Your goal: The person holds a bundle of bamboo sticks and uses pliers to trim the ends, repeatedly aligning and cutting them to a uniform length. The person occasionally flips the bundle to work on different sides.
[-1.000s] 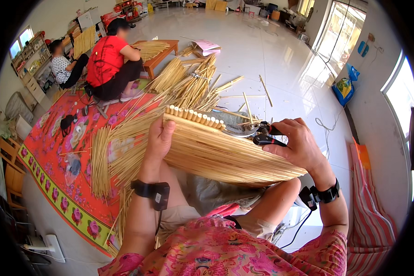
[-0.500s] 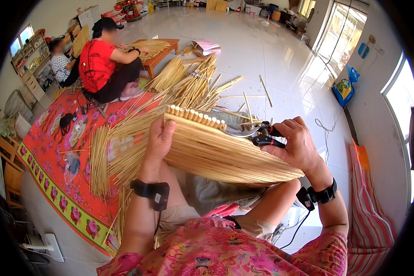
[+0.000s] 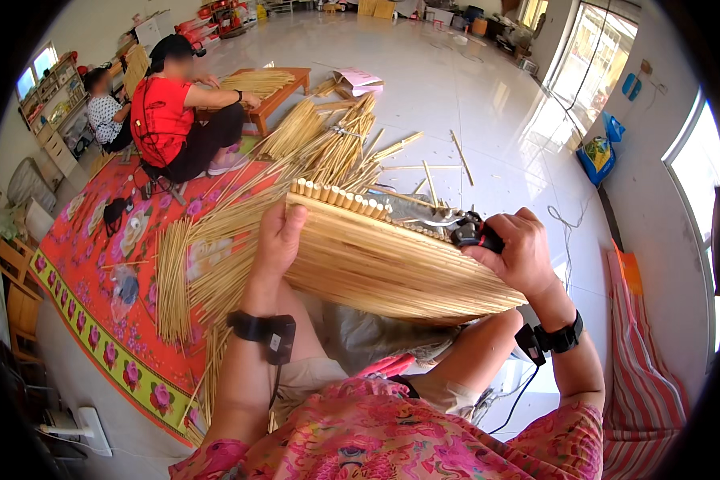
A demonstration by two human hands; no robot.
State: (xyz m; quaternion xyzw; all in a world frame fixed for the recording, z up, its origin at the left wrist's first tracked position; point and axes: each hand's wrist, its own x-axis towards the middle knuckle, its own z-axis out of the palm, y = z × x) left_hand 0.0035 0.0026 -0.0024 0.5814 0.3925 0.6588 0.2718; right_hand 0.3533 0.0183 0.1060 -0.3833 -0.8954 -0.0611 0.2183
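A seated worker in a pink patterned shirt grips a panel of straw-coloured sticks above the lap. The left hand pinches its upper left corner, thumb flat on the near face, the other fingers largely hidden behind. The right hand curls closed around the black and red handles of pruning shears, fingers wrapped over the grips. The shears sit at the panel's upper edge, to the right of a row of protruding stick ends; whether the blades bite on a stick is hard to make out. The panel spans the space between the hands, its right end below the right fingers. Beyond, loose stick bundles lie near a red floral mat, and a co-worker in red reaches over a low wooden bench bearing more sticks.
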